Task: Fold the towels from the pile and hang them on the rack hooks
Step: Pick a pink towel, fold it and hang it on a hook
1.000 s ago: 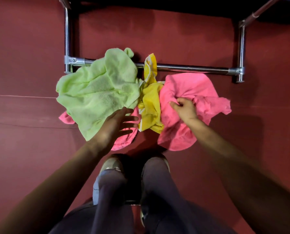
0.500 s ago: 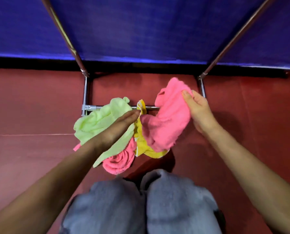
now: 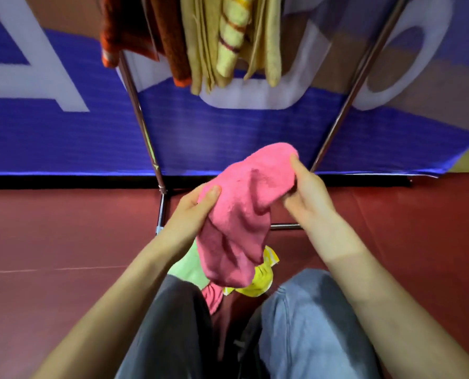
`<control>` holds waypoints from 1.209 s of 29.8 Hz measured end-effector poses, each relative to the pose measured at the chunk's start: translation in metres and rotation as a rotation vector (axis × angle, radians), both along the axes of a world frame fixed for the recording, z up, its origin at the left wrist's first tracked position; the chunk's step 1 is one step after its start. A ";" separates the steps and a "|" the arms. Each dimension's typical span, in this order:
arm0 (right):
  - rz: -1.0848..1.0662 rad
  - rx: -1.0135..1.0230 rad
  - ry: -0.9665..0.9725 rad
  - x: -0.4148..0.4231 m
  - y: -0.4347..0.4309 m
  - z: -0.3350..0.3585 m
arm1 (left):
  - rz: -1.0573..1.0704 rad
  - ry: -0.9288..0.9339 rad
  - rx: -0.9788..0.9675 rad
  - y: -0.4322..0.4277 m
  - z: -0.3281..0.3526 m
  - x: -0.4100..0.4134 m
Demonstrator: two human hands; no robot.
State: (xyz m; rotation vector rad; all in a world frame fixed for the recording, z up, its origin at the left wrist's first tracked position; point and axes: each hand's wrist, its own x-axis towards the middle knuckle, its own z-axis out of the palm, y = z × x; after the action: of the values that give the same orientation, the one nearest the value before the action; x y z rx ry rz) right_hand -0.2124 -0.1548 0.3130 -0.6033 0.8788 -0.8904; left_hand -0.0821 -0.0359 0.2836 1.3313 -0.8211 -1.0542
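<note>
— Two hands on it: left hand and right hand each clamp the pink towel, bunched above the pile.

— Soft, light, floppy; find corners, probably buried in folds, before the rack.

Both hands are up on the pink towel, bunched and crumpled in the air above the knees. The left hand pinches its near-left edge, thumb on top; the right hand grips the upper right part. Below the towel, a small pile on the red floor: a light green towel, a yellow towel, another pink one peeking out between the legs. Behind stands the chrome rack, with orange and tan towels already hanging up top.
</note>
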 end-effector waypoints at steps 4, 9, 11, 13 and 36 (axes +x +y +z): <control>0.245 -0.055 -0.003 -0.005 0.038 0.010 | 0.056 0.293 -0.070 0.008 0.041 -0.019; 0.414 -0.280 0.049 -0.020 0.100 -0.010 | 0.133 0.588 -0.027 0.027 0.081 -0.039; 0.445 -0.376 0.142 -0.034 0.120 -0.016 | 0.148 0.631 -0.016 0.031 0.086 -0.041; 0.420 -0.487 0.290 -0.045 0.134 -0.020 | 0.136 0.616 -0.008 0.038 0.094 -0.043; 0.304 -0.461 0.126 -0.098 0.191 0.071 | 0.182 -0.064 -0.097 0.139 0.105 -0.107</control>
State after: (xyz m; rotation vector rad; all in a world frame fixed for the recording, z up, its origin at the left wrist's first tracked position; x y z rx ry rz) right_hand -0.3105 0.0367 0.3843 -1.1709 0.6683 -0.7838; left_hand -0.1891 0.1026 0.3890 1.3355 -0.7732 -0.8228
